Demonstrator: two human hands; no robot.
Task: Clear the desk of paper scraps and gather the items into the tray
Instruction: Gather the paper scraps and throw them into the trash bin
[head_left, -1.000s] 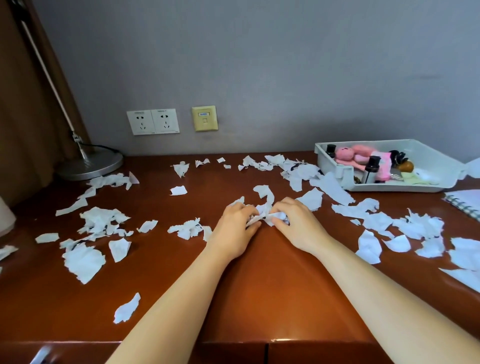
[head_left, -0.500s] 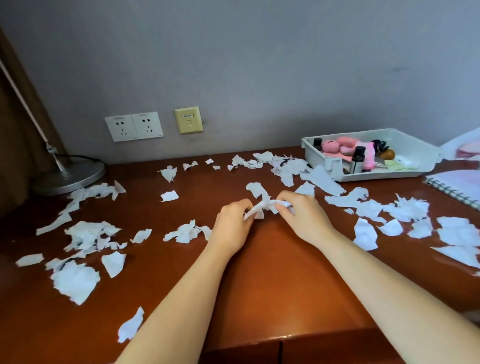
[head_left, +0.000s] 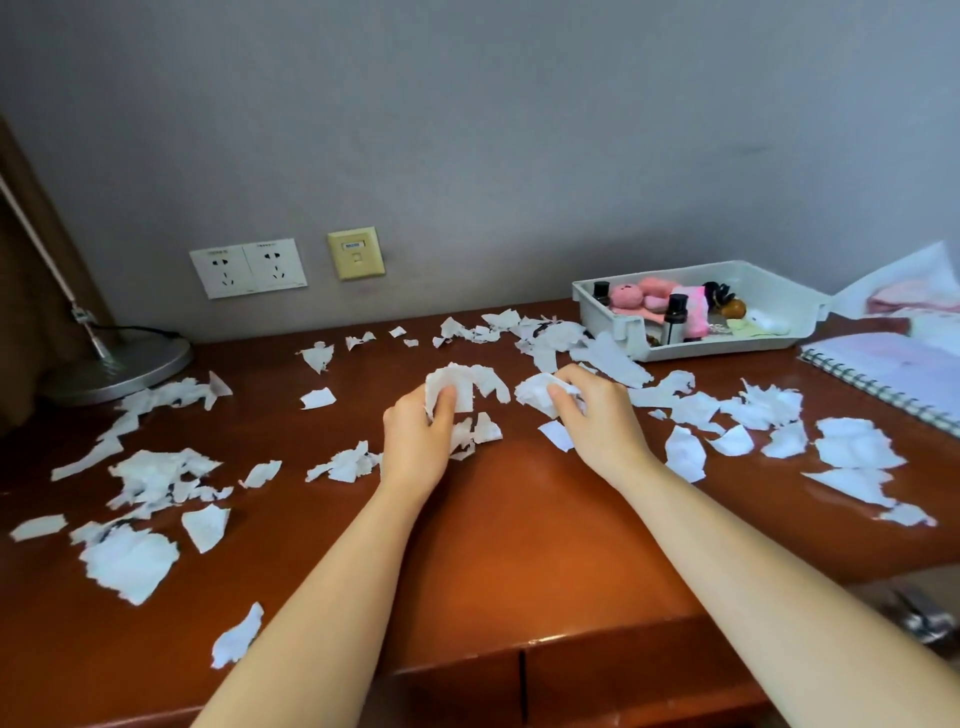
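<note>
Head view: left hand (head_left: 415, 441) and right hand (head_left: 597, 415) each clutch paper scraps (head_left: 465, 387), mid-collection. Next, probably sweep up more; desk (head_left: 519, 545) remains littered.

Cut off by the right edge: the spiral notebook (head_left: 893, 374) and the pale sheet with a pink patch (head_left: 914, 301) behind it; by the left edge, the lamp's arm (head_left: 47, 260) above its round base (head_left: 119, 369). Hidden behind the tray's near wall (head_left: 722, 345): the lower parts of the pink plush toy (head_left: 631, 297) and the dark-capped bottle (head_left: 674, 318), with the small items beside them too small to tell. Blurred beyond naming at lower right, a grey metallic object (head_left: 917, 613)
</note>
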